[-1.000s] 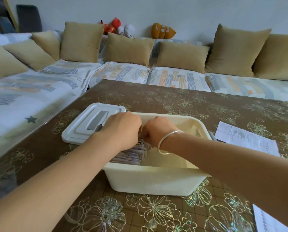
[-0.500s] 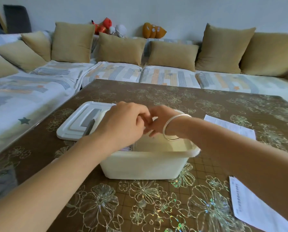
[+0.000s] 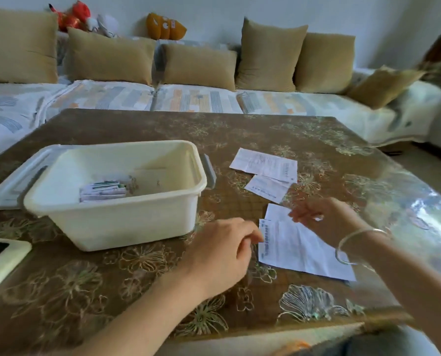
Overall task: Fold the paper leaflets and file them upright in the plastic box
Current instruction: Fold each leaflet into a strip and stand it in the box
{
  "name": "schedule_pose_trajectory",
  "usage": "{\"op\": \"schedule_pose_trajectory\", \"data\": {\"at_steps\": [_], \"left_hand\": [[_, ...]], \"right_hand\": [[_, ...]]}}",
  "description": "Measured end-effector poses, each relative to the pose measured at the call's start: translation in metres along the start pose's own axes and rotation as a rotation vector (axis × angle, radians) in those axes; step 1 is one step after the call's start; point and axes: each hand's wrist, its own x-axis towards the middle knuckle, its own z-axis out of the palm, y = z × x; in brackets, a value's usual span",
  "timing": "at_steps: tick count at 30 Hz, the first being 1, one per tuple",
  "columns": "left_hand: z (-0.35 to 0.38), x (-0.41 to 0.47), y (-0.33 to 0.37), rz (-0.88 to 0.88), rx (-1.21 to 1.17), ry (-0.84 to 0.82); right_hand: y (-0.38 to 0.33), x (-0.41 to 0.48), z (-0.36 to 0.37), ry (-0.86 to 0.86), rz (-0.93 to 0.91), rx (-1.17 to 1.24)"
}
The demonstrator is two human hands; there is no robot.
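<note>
A cream plastic box (image 3: 116, 219) stands on the table at left, with a row of folded leaflets (image 3: 102, 191) upright against its near-left inside. To the right of the box a flat white leaflet (image 3: 301, 250) lies on the table. My left hand (image 3: 219, 253) hovers at that sheet's left edge, fingers curled and just touching or nearly touching it. My right hand (image 3: 327, 219), with a silver bangle on the wrist, is over the sheet's far corner with fingers loosely apart. Two more flat leaflets (image 3: 263, 163) (image 3: 265, 187) lie farther back.
The box's white lid (image 3: 11, 186) lies behind the box on its left. A phone in a pale case (image 3: 1, 260) rests at the left table edge. The flowered table (image 3: 142, 286) ends just in front of me. A cushioned sofa (image 3: 193, 98) runs behind.
Both hands have come out of the box and moved right to the flat leaflet near me. The camera has swung to the right, so the box now sits at left.
</note>
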Motion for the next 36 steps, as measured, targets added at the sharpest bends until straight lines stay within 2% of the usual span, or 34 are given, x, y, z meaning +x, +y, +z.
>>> {"op": "schedule_pose_trajectory", "data": {"at_steps": [2, 4, 10, 14, 16, 21, 24, 26, 29, 33, 36], "left_hand": [[0.022, 0.002, -0.004, -0.024, -0.005, -0.095], [0.037, 0.004, -0.008, -0.036, 0.014, -0.122], [0.066, -0.011, -0.008, 0.003, 0.154, -0.008], [0.067, -0.012, -0.007, 0.021, 0.148, 0.002], [0.067, -0.011, -0.007, 0.02, 0.144, 0.002], [0.068, -0.012, -0.009, 0.04, 0.174, 0.002], [0.068, -0.011, -0.011, 0.001, 0.086, -0.003], [0.061, -0.008, -0.006, -0.135, -0.171, 0.072], [0.047, -0.006, 0.002, -0.429, -0.434, 0.228], [0.024, -0.002, 0.01, -0.772, -0.889, 0.081], [0.011, 0.001, 0.016, -0.782, -0.984, 0.043]], "right_hand": [[0.016, -0.005, 0.006, -0.037, 0.006, -0.088], [0.024, -0.002, 0.007, -0.118, 0.003, -0.161], [0.018, 0.024, 0.005, -0.406, 0.019, -0.413], [0.01, 0.038, -0.001, -0.543, 0.102, -0.464], [0.006, 0.038, 0.0, -0.518, 0.091, -0.507], [0.009, 0.029, 0.006, -0.282, 0.099, -0.511], [0.015, 0.017, 0.002, -0.264, 0.125, -0.487], [0.02, 0.008, -0.003, -0.291, 0.124, -0.421], [0.023, -0.007, -0.013, -0.336, 0.149, -0.154], [0.017, -0.018, -0.013, -0.239, 0.275, 0.319], [0.0, -0.026, -0.006, -0.226, 0.198, 0.629]]}}
